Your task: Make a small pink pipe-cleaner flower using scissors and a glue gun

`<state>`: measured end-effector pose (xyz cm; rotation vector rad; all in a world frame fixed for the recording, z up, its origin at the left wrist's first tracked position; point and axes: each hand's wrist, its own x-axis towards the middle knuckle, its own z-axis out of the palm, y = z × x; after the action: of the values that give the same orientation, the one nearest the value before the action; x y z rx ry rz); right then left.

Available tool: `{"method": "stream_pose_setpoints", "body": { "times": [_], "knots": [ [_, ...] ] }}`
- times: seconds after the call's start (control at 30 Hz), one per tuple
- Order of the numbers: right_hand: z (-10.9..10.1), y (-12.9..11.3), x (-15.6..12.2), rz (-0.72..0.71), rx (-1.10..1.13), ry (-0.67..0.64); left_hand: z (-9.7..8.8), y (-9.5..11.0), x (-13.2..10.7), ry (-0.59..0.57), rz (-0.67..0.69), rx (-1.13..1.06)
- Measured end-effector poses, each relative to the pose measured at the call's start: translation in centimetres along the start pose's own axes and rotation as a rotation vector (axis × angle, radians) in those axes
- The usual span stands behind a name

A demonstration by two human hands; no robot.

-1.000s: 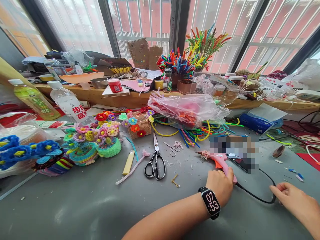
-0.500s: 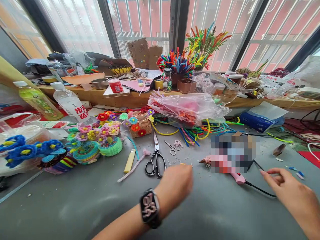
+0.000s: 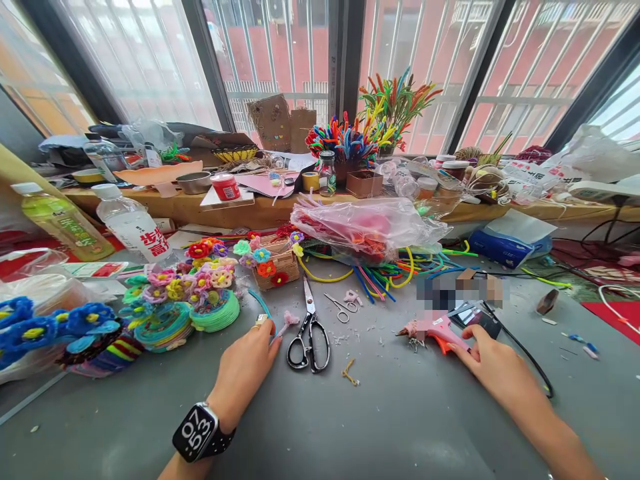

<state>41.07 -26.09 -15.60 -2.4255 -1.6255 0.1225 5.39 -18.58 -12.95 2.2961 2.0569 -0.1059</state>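
My left hand (image 3: 246,363), with a watch on its wrist, is closed over the pale lighter (image 3: 261,320) and the stem of a fuzzy pink pipe cleaner (image 3: 289,321). Its fingers hide which of these it grips. Black-handled scissors (image 3: 309,337) lie just right of it. My right hand (image 3: 487,363) has its thumb and fingers around the handle of a pink hot glue gun (image 3: 440,327), whose tip points left. Between my hands a small bent yellow pipe cleaner piece (image 3: 350,373) rests on the grey table.
Small scissors (image 3: 341,307) and white scraps sit mid-table. Pipe-cleaner flower pots (image 3: 215,310) stand at the left, near two bottles (image 3: 135,230). Behind lie a plastic bag (image 3: 370,223) and a blue tissue pack (image 3: 503,247). A black cord (image 3: 525,353) loops around the right hand.
My left hand has moved left from the middle, and the yellow piece now lies on the table. My right hand has moved left onto the glue gun's handle. The view has shifted slightly.
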Motion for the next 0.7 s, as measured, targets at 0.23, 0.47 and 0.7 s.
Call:
{"method": "stream_pose_setpoints", "body": {
  "times": [0.23, 0.47, 0.7],
  "knots": [
    [-1.1, -8.1, -0.3, -0.342, 0.114, -0.127, -0.7, 0.3, 0.7, 0.039, 0.041, -0.132],
    [1.3, -17.8, 2.9, -0.384, -0.084, -0.242, -1.2, 0.8, 1.3, 0.112, 0.128, -0.899],
    [1.7, -20.6, 3.1, -0.308, -0.140, -0.253, -2.3, 2.9, 0.7, -0.022, 0.041, -1.424]
  ]
}}
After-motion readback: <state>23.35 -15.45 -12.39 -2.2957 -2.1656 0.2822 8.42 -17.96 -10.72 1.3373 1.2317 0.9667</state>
